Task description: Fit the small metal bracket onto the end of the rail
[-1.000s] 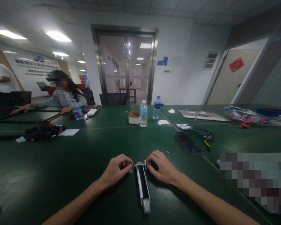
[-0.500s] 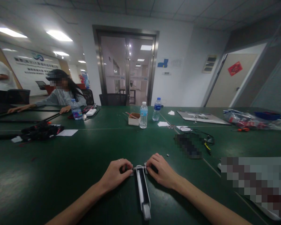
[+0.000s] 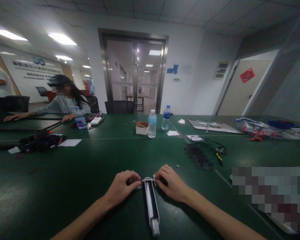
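Note:
A long, narrow white frame [image 3: 148,200] with a dark inner strip lies on the green table [image 3: 95,220], one end toward me and a pale block at that near end. Across its far end runs a thin metal rod [image 3: 147,180]. My left hand [image 3: 123,184] pinches the rod's left end, where a small shiny piece shows under the fingertips. At the opposite end my right hand [image 3: 170,184] is closed with thumb and fingers around a similar small piece. The fingers partly hide both ends.
A small ring [image 3: 178,166] lies beyond my right hand. Farther back stand water bottles [image 3: 152,125] and a small open box [image 3: 141,129]. Black cables [image 3: 41,141] lie left, yellow-handled pliers [image 3: 219,158] right. Across the table at left sits a person [image 3: 65,100].
The whole view has shifted slightly. Both hands stay at the rod's ends, and the frame keeps its place between them.

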Demonstrator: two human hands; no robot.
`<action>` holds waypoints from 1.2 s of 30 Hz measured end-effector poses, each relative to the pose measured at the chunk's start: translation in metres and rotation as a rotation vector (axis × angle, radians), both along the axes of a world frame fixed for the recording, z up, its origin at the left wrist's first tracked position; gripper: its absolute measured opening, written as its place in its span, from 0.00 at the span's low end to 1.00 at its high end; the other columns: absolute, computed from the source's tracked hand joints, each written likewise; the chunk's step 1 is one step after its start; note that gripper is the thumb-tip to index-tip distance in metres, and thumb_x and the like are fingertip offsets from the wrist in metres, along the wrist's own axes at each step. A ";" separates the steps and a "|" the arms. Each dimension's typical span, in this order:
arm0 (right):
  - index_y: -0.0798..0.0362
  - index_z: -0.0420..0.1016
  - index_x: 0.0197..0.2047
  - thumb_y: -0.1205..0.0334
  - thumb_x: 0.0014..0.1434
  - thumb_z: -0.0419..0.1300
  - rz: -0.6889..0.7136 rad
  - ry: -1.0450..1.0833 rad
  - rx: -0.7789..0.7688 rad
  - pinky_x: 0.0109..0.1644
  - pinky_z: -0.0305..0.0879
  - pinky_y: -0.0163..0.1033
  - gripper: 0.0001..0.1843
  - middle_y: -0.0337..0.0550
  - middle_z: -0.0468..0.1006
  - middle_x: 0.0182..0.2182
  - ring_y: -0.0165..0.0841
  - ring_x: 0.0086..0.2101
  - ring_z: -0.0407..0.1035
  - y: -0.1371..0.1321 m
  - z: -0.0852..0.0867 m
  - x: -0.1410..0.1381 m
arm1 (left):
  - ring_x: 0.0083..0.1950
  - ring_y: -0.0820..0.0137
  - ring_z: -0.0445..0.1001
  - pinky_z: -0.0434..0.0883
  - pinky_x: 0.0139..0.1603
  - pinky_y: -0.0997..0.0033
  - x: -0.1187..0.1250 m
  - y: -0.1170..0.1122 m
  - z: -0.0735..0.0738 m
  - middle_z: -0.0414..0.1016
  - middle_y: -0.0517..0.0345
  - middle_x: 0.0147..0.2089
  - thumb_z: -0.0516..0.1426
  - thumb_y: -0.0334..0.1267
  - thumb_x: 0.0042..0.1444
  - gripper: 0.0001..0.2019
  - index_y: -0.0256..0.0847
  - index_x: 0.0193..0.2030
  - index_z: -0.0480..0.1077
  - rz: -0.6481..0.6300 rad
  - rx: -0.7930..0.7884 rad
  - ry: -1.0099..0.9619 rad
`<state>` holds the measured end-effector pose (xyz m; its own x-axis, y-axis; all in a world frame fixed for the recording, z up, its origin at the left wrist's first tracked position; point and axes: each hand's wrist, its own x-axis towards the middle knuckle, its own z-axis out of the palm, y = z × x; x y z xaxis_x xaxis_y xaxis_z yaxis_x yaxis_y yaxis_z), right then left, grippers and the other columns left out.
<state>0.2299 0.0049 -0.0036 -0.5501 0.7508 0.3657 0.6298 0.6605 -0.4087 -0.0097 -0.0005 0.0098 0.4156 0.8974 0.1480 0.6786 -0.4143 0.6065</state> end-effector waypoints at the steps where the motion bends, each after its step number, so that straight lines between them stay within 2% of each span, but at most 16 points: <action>1: 0.53 0.68 0.35 0.68 0.59 0.54 0.002 0.003 -0.003 0.42 0.60 0.40 0.03 0.42 0.71 0.34 0.33 0.38 0.62 0.000 0.000 0.000 | 0.35 0.68 0.70 0.65 0.37 0.71 0.000 0.000 0.000 0.74 0.60 0.35 0.57 0.41 0.58 0.08 0.42 0.38 0.74 -0.005 0.000 -0.004; 13: 0.53 0.68 0.36 0.67 0.60 0.54 0.014 0.004 0.018 0.41 0.60 0.40 0.03 0.43 0.71 0.34 0.33 0.37 0.62 0.000 -0.001 0.001 | 0.40 0.66 0.70 0.67 0.40 0.69 -0.001 0.000 -0.001 0.75 0.58 0.39 0.56 0.39 0.58 0.08 0.42 0.39 0.75 -0.002 0.005 -0.022; 22: 0.53 0.68 0.36 0.67 0.60 0.54 0.013 -0.009 0.016 0.42 0.60 0.40 0.03 0.43 0.72 0.34 0.33 0.37 0.62 0.002 -0.001 0.001 | 0.36 0.67 0.71 0.66 0.36 0.71 -0.001 0.001 0.004 0.76 0.59 0.37 0.54 0.42 0.58 0.11 0.41 0.41 0.74 -0.012 -0.102 -0.043; 27: 0.53 0.69 0.36 0.66 0.61 0.54 0.019 -0.008 0.016 0.42 0.61 0.41 0.04 0.43 0.72 0.35 0.33 0.38 0.62 0.002 -0.002 0.002 | 0.34 0.69 0.70 0.66 0.34 0.72 0.001 -0.001 0.009 0.76 0.60 0.35 0.55 0.39 0.56 0.10 0.40 0.42 0.74 -0.014 -0.153 -0.026; 36: 0.53 0.69 0.37 0.67 0.61 0.55 0.014 -0.025 0.005 0.43 0.61 0.39 0.02 0.42 0.71 0.35 0.32 0.38 0.62 -0.001 0.002 0.002 | 0.36 0.68 0.69 0.65 0.36 0.71 -0.003 0.003 0.002 0.73 0.59 0.38 0.55 0.43 0.58 0.11 0.42 0.43 0.74 -0.023 -0.060 -0.005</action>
